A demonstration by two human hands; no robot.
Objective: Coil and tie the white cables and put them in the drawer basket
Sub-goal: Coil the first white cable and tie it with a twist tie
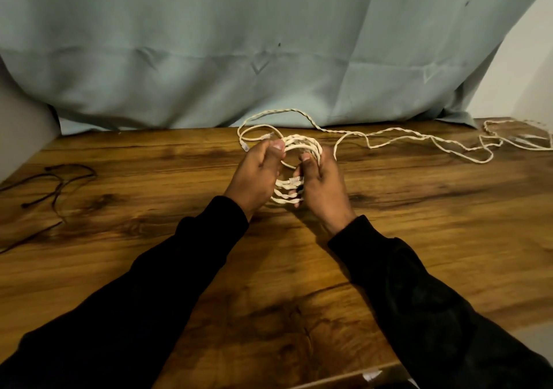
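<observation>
A white twisted cable [389,133] trails across the back of the wooden table [269,284] toward the far right corner. Part of it is wound into a small coil [302,144] of several loops held upright between both hands at the table's middle. My left hand [257,176] grips the coil's left side, thumb on top. My right hand [321,185] grips the coil's right side with fingers curled round the loops. Lower loops [285,192] show between the palms. A loose loop with a connector end [257,134] sticks out behind my left hand. No drawer basket is in view.
A thin dark cord [57,191] lies loose on the table's left side. A pale blue-grey cloth [239,53] hangs behind the table's back edge. More white cable [514,137] is piled at the far right corner. A white wall stands on each side.
</observation>
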